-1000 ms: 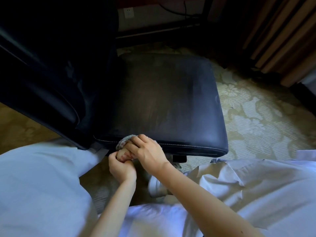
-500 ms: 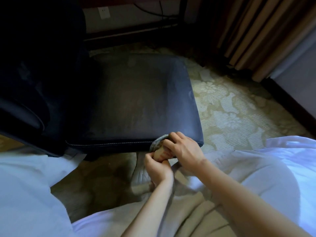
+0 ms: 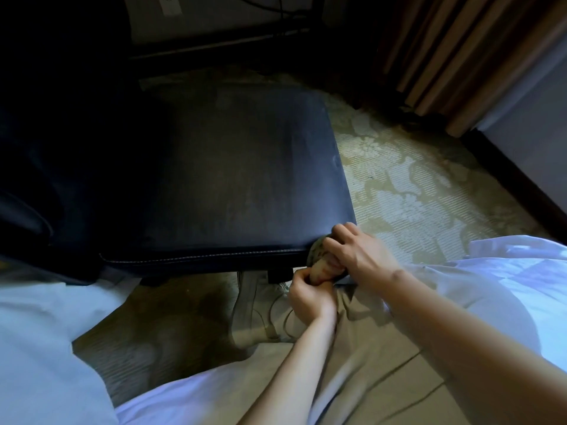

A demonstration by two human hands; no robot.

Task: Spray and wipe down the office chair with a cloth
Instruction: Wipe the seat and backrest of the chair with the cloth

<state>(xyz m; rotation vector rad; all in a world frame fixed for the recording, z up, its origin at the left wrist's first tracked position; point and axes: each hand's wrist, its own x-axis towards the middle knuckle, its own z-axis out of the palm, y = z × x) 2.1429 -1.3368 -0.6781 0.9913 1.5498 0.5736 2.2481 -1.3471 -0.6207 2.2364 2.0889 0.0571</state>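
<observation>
Right hand (image 3: 360,256) and left hand (image 3: 310,297), both tight around the cloth (image 3: 317,253), against the chair seat (image 3: 233,179) corner.

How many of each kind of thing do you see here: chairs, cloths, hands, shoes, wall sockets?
Chairs: 1, the office chair
Cloths: 1, the cloth at the seat's near right corner
Hands: 2, the left hand and the right hand, both gripping the cloth
Shoes: 1, the shoe
Wall sockets: 1, the wall socket
Total: 6

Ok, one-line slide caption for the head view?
Left hand and right hand hold a bunched cloth against the chair seat corner.
</observation>
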